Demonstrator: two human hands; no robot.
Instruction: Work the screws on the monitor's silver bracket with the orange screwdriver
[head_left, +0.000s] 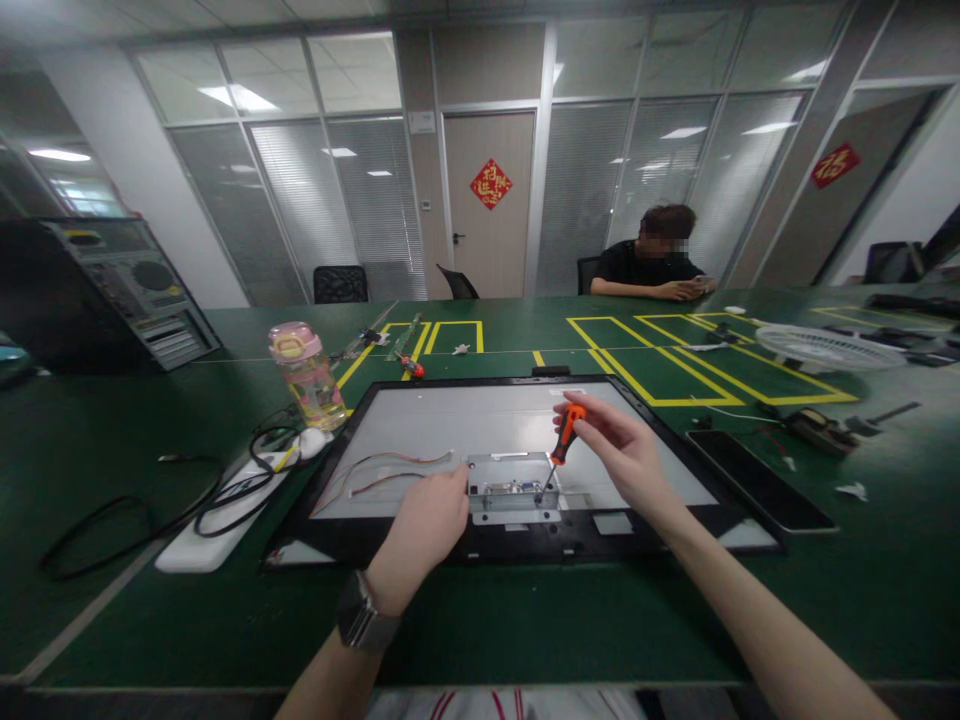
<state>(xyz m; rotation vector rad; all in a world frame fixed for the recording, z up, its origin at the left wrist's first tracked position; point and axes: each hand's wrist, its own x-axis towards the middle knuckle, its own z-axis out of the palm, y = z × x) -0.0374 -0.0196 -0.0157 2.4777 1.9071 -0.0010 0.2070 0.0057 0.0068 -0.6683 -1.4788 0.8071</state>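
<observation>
The screwdriver [564,445] had a plastic handle [570,428] and a thin metal rod [549,479]. The small plate [504,467] was bare metal, and the grey panel [442,415] under it looked smooth. The table [187,640] looked smooth and dull.

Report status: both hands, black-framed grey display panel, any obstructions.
Right hand holds orange-and-black screwdriver, tip at silver metal bracket. Left hand at bracket's left edge. Panel flat on green table. Nothing seen blocking screwdriver.

Clutter by pink-lidded bottle [311,385]
PC tower [97,295] left of bottle; black-screened device [757,480], white fan grille [825,347] well right of it.
</observation>
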